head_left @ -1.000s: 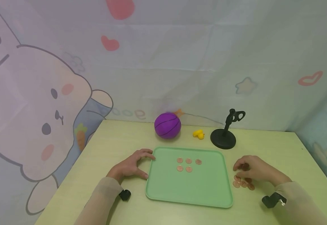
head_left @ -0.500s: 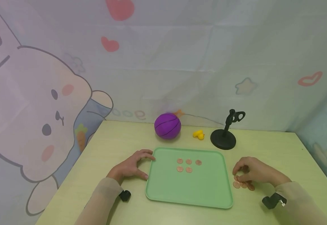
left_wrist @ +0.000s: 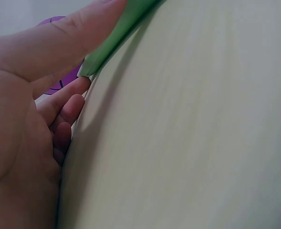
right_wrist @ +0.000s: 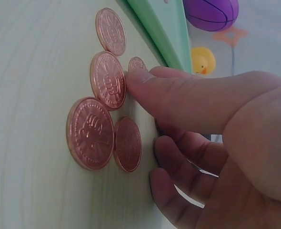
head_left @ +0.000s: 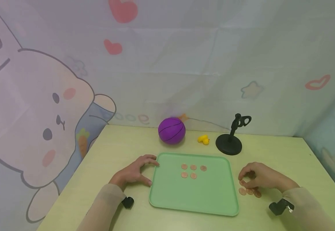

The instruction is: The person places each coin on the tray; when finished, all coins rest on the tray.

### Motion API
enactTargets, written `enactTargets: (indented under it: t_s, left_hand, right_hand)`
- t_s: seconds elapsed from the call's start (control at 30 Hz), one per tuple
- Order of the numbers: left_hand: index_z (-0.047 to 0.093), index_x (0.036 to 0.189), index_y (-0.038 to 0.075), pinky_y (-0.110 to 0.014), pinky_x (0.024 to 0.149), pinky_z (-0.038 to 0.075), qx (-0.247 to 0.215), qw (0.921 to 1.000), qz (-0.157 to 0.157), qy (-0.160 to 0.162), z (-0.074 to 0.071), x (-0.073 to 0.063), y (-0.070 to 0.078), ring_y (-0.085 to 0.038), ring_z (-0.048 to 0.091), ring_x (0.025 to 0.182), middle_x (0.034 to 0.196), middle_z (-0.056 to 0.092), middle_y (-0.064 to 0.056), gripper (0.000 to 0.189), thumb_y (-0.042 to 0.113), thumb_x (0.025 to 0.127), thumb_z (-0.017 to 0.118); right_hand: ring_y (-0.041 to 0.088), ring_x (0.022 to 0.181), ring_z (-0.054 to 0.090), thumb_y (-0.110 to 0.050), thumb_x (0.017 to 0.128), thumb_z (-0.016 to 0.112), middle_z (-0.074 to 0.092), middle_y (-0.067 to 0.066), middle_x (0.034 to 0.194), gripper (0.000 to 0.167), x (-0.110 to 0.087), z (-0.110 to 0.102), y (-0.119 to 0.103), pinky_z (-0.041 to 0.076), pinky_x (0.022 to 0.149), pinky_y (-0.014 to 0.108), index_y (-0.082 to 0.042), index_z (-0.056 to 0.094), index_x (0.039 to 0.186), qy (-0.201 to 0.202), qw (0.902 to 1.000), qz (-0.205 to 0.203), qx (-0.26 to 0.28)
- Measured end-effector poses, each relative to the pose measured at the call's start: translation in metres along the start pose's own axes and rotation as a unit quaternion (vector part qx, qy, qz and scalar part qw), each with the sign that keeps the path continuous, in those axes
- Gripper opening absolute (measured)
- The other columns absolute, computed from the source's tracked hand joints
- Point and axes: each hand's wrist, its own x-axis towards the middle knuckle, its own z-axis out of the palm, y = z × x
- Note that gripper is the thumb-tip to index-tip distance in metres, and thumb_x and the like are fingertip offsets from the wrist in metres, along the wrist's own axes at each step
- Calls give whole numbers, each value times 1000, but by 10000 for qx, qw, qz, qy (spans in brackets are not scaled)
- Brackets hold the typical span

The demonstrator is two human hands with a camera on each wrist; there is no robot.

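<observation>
Copper coin (head_left: 242,182) lay at thumb and forefinger of right hand (head_left: 261,175); whether pinched, couldn't tell; rim grip seemed best. Left hand (head_left: 132,169), fingers loosely spread, touched tray (head_left: 184,197).

Coin (right_wrist: 136,62) partly hidden behind right fingers (right_wrist: 178,95), purple ball (right_wrist: 212,12) cropped above in right wrist view, tray (right_wrist: 166,33) likewise

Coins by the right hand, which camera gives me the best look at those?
The right wrist view: the coins look large there, with stamped designs visible. The head view shows them small and partly hidden by the right hand. The left wrist view shows none of them.
</observation>
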Motion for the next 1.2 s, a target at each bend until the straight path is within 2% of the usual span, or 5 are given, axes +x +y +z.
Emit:
enactTargets:
  t_s: [0.47,0.63,0.83,1.03,1.2]
  left_hand:
    - [66,137,21,-64,124,14,-43,10000,-9,-5,3,-2,2,-38,24,155,164,37,-9,73,26,71,97]
    - [66,136,20,-64,124,14,-70,10000,-38,-5,3,-2,3,-38,24,155,164,37,-9,73,26,71,97]
    - [66,136,20,-65,124,15,-15,10000,-9,-8,2,-2,4,-39,24,155,164,37,-10,73,27,71,97]
    - [66,136,21,-64,124,15,41,10000,46,22,1,0,3,-38,25,154,163,38,-9,72,29,71,97]
    - [66,137,21,-64,124,15,14,10000,37,29,1,-1,2,-38,25,155,163,38,-9,73,27,71,97]
  right_hand:
    - [6,85,57,-10,86,83,66,-4,96,19,0,2,-4,50,79,24,-19,75,100,59,9990,198,-386]
    - [9,75,62,-5,88,79,62,4,94,17,1,3,-8,51,75,23,-13,72,101,-125,9991,399,15]
    - [17,54,64,0,92,73,56,11,88,14,3,0,-9,58,55,30,-7,68,103,-390,9958,647,510]
    - [24,45,64,3,96,68,61,14,71,7,6,-3,-7,58,49,37,-3,66,99,-696,9931,525,786]
    - [28,44,63,5,95,67,60,16,69,7,7,-3,-8,58,46,41,-1,65,99,-804,9908,507,960]
